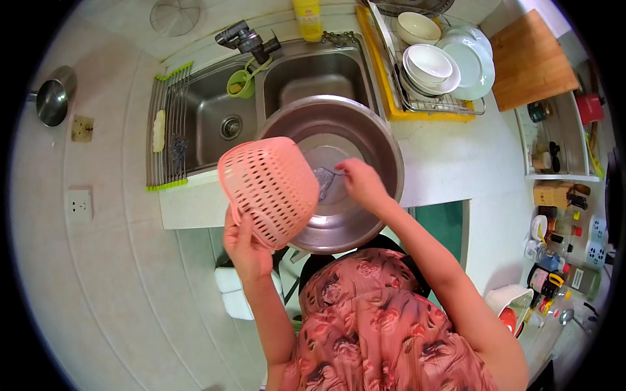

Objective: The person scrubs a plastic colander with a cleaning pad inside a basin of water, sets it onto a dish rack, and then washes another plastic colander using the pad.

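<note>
My left hand [246, 251] is closed on the rim of a pink plastic colander [270, 189], tilted on its side over the left part of a large metal basin [389, 140]. Rows of slots run along the colander's wall. Over the basin, the fingers of my right hand [365, 186] pinch the thin dark end of a crinkled greyish, see-through thing [324, 179]. Its lower part hangs near the colander's edge, and its exact kind is unclear. A flat, pale round bottom shows inside the basin.
Behind the basin is a double sink [215, 120] with a dark faucet [248, 42] and a green ladle-like cup [240, 85]. A drying rack [456, 107] holds bowls and plates at the right. A cutting board [531, 58] stands beside it. Several bottles line the far right.
</note>
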`<state>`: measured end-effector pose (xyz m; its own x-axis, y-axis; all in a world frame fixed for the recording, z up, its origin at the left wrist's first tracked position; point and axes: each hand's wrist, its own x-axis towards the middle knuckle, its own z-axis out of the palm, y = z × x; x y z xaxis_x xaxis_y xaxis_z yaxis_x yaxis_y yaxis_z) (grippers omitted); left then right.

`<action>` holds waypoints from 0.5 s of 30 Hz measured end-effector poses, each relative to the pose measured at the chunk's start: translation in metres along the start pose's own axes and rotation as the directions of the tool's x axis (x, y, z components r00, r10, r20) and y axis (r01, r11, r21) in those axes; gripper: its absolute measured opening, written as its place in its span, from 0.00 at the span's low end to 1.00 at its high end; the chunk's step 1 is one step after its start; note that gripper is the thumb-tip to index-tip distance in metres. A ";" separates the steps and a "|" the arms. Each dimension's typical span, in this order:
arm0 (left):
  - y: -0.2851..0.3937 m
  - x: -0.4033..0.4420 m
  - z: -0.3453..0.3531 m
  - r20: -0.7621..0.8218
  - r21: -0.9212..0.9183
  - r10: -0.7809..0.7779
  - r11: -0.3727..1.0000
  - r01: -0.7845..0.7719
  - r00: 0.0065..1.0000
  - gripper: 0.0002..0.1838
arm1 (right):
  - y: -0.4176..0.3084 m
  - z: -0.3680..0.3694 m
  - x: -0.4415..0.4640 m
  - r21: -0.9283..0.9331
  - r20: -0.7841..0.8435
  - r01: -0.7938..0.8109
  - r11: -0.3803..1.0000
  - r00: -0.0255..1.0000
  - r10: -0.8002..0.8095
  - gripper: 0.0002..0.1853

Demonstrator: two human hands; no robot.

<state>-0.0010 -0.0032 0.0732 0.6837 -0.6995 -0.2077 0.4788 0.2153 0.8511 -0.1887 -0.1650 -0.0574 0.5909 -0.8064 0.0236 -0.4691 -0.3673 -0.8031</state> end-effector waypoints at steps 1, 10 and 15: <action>0.004 -0.001 -0.003 -0.023 -0.002 0.010 1.000 -0.010 1.000 0.19 | 0.009 0.018 0.001 -0.075 0.030 0.147 0.986 0.989 -0.145 0.21; -0.017 0.011 -0.024 0.005 -0.052 -0.072 0.996 0.072 0.997 0.23 | 0.016 0.059 0.006 -0.266 0.231 0.175 0.948 0.966 -0.113 0.18; -0.038 0.017 -0.032 0.037 -0.176 -0.218 0.959 0.221 0.975 0.20 | 0.018 -0.011 0.018 -0.484 0.045 -0.141 0.864 0.982 0.185 0.16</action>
<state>0.0101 -0.0014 0.0221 0.5423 -0.7544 -0.3698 0.7071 0.1720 0.6859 -0.1943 -0.1911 -0.0650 0.5228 -0.8388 -0.1523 -0.8059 -0.4281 -0.4090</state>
